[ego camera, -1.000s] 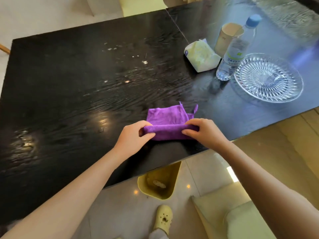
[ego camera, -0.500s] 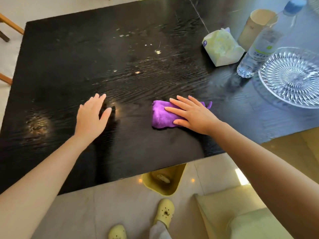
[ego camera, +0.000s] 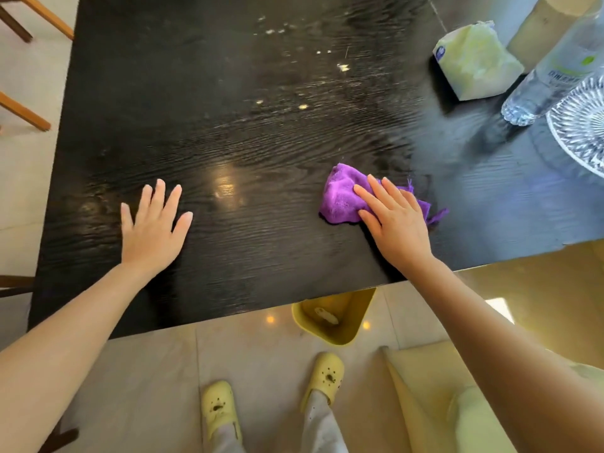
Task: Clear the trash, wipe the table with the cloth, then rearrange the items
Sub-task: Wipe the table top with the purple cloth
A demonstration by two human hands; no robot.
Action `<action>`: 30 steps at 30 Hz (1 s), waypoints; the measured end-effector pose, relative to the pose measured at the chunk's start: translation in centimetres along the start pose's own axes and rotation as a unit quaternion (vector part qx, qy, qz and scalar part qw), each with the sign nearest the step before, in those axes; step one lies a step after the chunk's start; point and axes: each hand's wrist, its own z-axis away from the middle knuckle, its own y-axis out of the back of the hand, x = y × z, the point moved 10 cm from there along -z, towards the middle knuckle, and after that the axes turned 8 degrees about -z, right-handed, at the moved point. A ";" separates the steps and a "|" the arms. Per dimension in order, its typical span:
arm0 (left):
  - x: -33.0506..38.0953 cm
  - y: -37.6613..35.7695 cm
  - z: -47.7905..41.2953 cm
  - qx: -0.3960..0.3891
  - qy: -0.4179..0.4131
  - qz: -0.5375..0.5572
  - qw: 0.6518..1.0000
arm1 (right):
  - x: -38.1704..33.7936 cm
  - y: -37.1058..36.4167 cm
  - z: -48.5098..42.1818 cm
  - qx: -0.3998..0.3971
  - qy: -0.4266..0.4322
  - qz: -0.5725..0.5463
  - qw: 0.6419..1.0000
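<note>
A folded purple cloth (ego camera: 341, 196) lies on the black wooden table (ego camera: 228, 142), near its front edge. My right hand (ego camera: 394, 220) presses flat on the cloth's right part, fingers spread. My left hand (ego camera: 152, 227) rests flat on the bare tabletop well to the left, holding nothing. Pale crumbs (ego camera: 304, 106) are scattered on the table beyond the cloth, toward the far middle.
At the far right stand a tissue pack (ego camera: 474, 62), a clear water bottle (ego camera: 552, 76), a paper cup (ego camera: 539, 27) and a cut-glass plate (ego camera: 581, 132). A yellow bin (ego camera: 333, 317) sits on the floor under the front edge. Wooden chair legs (ego camera: 23, 109) show at left.
Both hands were folding the cloth; my left hand let go and moved left onto the table. My right hand now presses on the cloth and has slid it slightly.
</note>
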 end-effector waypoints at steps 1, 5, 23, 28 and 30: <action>0.1 0.1 0.0 0.008 -0.004 -0.001 1.000 | -0.8 -0.3 0.6 0.000 -0.008 -0.001 1.000; 0.1 0.2 0.0 0.021 -0.013 0.001 1.000 | -6.2 -2.5 3.3 -0.004 -0.026 0.000 1.000; -15.7 -3.1 3.8 -0.021 -0.058 0.087 0.994 | -36.7 -16.2 7.7 -0.047 0.035 -0.005 0.998; -17.4 -4.7 6.3 -0.010 -0.036 0.127 0.991 | -30.7 -13.1 6.5 -0.014 0.034 0.013 0.999; -17.3 -4.8 6.3 -0.002 -0.036 0.132 0.991 | -26.2 -11.1 5.3 0.012 -0.016 0.009 1.000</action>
